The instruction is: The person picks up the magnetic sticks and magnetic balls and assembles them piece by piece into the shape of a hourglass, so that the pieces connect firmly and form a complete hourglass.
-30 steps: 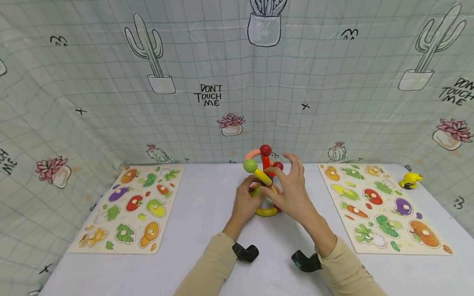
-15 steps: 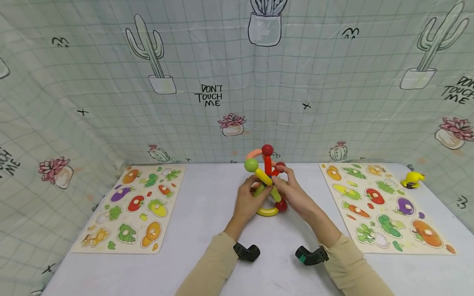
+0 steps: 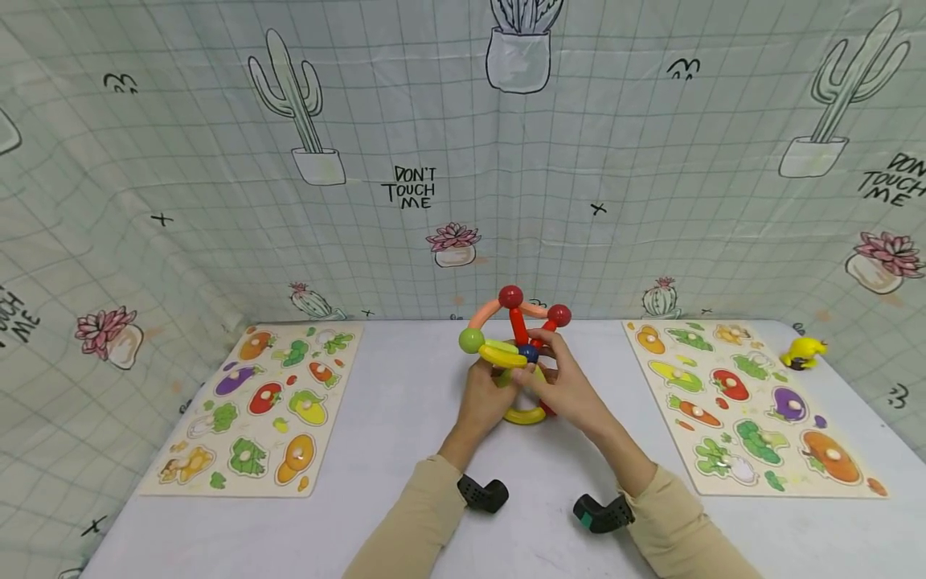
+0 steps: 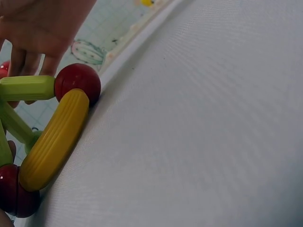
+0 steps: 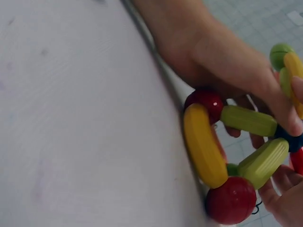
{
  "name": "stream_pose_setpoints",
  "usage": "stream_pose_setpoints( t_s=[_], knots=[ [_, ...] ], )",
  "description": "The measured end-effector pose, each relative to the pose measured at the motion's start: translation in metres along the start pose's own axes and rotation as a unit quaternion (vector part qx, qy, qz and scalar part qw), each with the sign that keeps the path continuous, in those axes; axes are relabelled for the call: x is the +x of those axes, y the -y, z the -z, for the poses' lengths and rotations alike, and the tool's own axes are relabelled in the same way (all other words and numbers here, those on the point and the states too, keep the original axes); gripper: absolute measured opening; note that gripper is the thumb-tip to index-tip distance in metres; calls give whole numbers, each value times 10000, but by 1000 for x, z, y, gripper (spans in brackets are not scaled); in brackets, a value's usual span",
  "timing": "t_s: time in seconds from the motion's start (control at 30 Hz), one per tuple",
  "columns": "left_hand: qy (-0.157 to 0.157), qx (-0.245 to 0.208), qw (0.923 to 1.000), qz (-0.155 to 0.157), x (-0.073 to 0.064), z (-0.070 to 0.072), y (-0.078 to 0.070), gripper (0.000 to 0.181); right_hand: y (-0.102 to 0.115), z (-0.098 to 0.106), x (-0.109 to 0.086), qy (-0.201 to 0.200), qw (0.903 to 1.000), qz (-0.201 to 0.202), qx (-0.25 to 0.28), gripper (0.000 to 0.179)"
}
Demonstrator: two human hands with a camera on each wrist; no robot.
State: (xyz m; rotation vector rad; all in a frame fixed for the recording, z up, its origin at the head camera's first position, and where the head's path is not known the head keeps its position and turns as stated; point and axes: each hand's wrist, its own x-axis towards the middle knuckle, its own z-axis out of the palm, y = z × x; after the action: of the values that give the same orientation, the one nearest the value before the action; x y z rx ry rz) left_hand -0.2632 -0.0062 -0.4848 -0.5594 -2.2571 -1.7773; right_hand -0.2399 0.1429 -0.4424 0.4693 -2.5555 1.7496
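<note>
A magnetic ball-and-stick structure stands on the table at the centre of the head view. Its upper part has a light green ball [image 3: 472,340], red balls [image 3: 510,297], red sticks, peach curved sticks and a yellow curved stick [image 3: 503,355] that meets a dark blue ball [image 3: 529,353]. Below, green sticks [image 5: 249,120] run to red balls joined by a yellow curved stick [image 5: 205,145] on the table. My left hand [image 3: 486,402] holds the structure from the left, thumb at the blue ball. With my right hand [image 3: 571,392] I pinch around the same joint; some fingertips are hidden.
Wooden vegetable puzzle boards lie left [image 3: 253,410] and right [image 3: 752,410]. A yellow toy [image 3: 803,352] sits at the back right. A patterned cloth [image 3: 463,145] hangs behind the table. Black devices [image 3: 483,494] are on both wrists.
My raised right hand has come down onto the middle joint. The upper part has turned: the light green ball shifted left and down, the yellow stick lies flatter, and the blue ball shows more.
</note>
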Motion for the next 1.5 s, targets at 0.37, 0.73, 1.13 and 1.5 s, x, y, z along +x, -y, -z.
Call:
stream_pose_setpoints(
  t_s=[0.37,0.73,1.13,1.5],
  knots=[
    [-61,631,9977,-226,3,0,-7,47,6,-12,-9,-971,9899,506,-897,51],
    [-168,1246,9907,-525,3,0,-11,52,12,-22,-12,-1560,9760,999,-1147,30],
    [158,-297,9993,-163,5,-1,-10,77,13,-19,-12,-1642,9684,1084,-1533,29],
    [393,-243,9989,-8,8,1,-21,68,12,-12,-12,-1918,9510,1399,-1983,26]
  ],
)
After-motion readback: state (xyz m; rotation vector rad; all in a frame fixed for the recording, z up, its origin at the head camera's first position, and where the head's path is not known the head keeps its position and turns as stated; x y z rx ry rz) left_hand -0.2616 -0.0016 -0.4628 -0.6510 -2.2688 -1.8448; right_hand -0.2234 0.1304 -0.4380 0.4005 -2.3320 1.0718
